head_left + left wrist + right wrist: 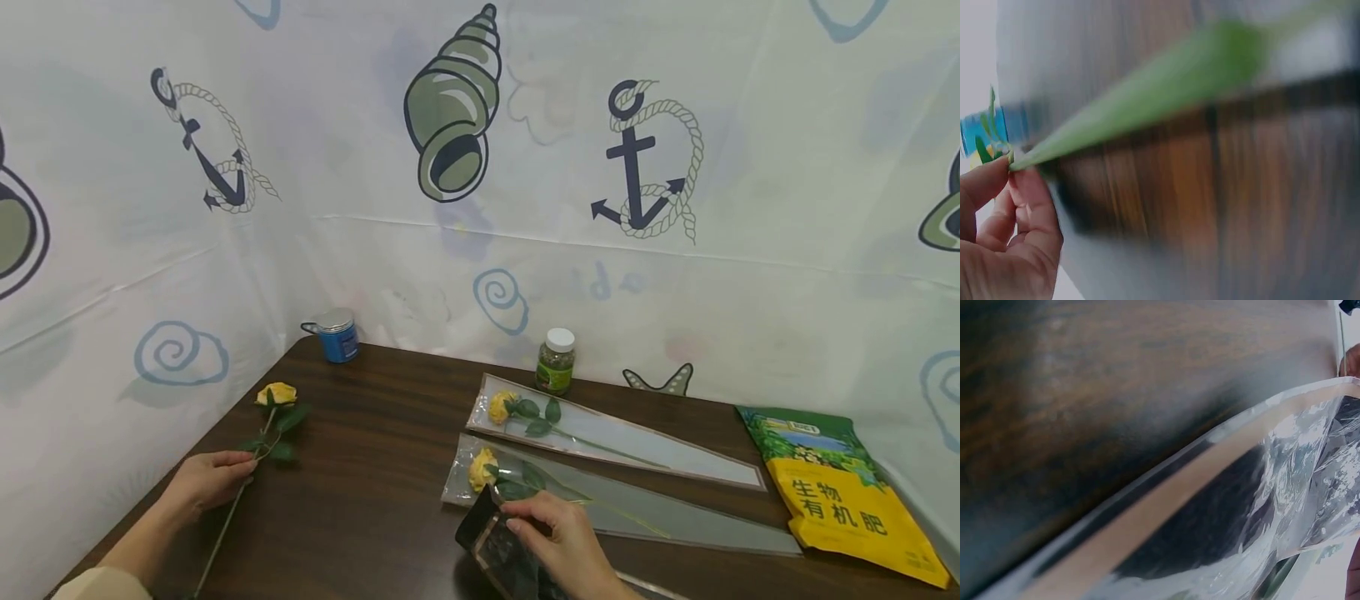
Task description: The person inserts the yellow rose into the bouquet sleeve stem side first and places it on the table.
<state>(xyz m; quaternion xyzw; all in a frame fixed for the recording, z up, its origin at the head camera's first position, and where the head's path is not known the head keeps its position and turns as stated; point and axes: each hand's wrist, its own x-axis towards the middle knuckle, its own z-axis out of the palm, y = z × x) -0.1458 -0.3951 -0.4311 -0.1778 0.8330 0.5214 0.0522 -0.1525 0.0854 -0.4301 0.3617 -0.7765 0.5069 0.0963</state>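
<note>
On the left of the head view, my left hand (213,482) pinches the green stem of a yellow rose (277,394) between thumb and fingers. The bloom points away, and the stem (1147,103) runs large and blurred across the left wrist view. My right hand (558,533) pinches the upper edge of a black flower sleeve (504,546) with a clear front and a pinkish-gold border, seen close up as a clear plastic film (1294,469) in the right wrist view. The sleeve's lower part runs out of the head view.
Two sleeved yellow roses lie on the dark wood table (360,467): one in a white sleeve (622,433), one in a grey sleeve (675,508). Behind stand a blue tin (340,342) and a white-capped jar (556,362). A yellow-green fertilizer bag (840,492) lies at right.
</note>
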